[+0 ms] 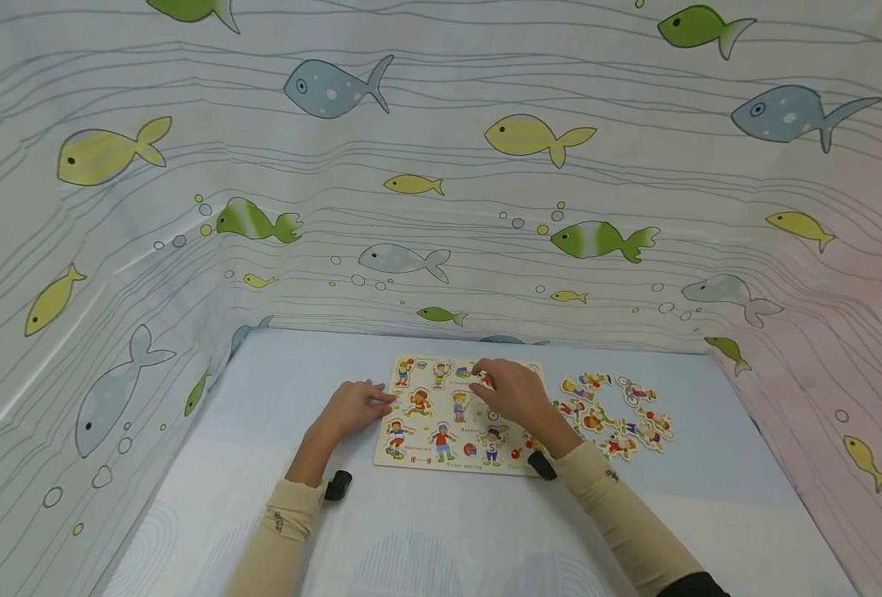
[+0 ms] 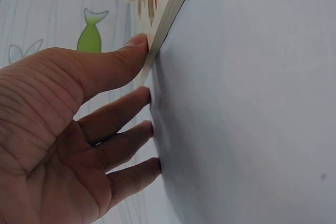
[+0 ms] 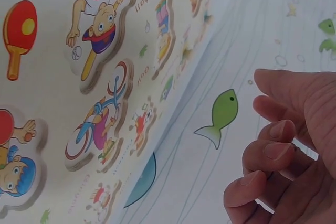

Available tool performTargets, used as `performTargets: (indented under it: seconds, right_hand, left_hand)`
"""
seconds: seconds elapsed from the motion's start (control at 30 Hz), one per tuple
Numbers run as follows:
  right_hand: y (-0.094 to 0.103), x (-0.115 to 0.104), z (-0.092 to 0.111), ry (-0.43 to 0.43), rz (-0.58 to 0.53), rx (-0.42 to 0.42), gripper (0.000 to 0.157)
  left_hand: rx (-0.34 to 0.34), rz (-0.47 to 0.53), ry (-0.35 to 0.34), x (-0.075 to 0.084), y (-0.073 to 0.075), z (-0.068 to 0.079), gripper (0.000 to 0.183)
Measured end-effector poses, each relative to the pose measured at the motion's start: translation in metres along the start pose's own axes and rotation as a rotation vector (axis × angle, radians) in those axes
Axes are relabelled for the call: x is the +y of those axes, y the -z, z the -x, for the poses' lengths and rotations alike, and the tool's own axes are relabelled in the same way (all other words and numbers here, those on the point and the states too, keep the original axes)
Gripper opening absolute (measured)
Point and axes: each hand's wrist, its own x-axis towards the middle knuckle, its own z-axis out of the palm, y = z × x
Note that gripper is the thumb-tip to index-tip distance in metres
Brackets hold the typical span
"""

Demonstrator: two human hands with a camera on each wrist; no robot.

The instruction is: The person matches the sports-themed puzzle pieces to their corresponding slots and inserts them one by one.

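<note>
Beige sleeves (image 1: 623, 514) are slanting across the pale worktop (image 1: 709, 531), the left hand (image 1: 350, 410) touching the left edge of a wooden sports puzzle board (image 1: 457, 439), fingers spread, the right hand (image 1: 514, 395) hovering loosely curled above it, beside loose figure pieces (image 1: 593, 417), while fish-printed sheeting (image 1: 471, 224) is rising behind.

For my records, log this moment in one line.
left hand: touching sports puzzle board; right hand: over board, empty; loose figure pieces: beside board

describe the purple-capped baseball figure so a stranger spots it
On the white table lies a cream rectangular puzzle board. In its row nearest the person, find the purple-capped figure; its shirt's large letter S sets it apart.
</note>
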Motion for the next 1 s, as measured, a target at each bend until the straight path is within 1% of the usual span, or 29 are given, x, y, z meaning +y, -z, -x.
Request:
performTargets:
  seconds: [0.27, 0.43, 0.57, 0.87, 1.0]
  right_hand:
    - [0.0, 0.003, 0.008, 0.011, -0.007, 0.022, 0.027]
    - [0.002, 0.004, 0.012, 0.017, -0.006, 0.04, 0.026]
    - [0.003, 0.004, 0.017, 0.007, -0.014, 0.03, 0.027]
    - [0.0, 0.01, 0.023, -0.021, -0.009, 0.019, 0.025]
    - [0.001, 0.01, 0.026, -0.038, -0.023, 0.019, 0.025]
  left_hand:
    - [0.005, -0.002, -0.016, -0.001, 0.0, 0.0, 0.025]
    - [0.009, -0.013, -0.039, -0.004, -0.002, 0.0, 0.025]
    - [0.019, -0.021, -0.053, -0.006, -0.003, -0.001, 0.025]
    - [0.02, -0.017, -0.047, -0.006, -0.002, -0.001, 0.026]
    - [0.018, -0.013, -0.045, -0.005, -0.002, 0.0, 0.026]
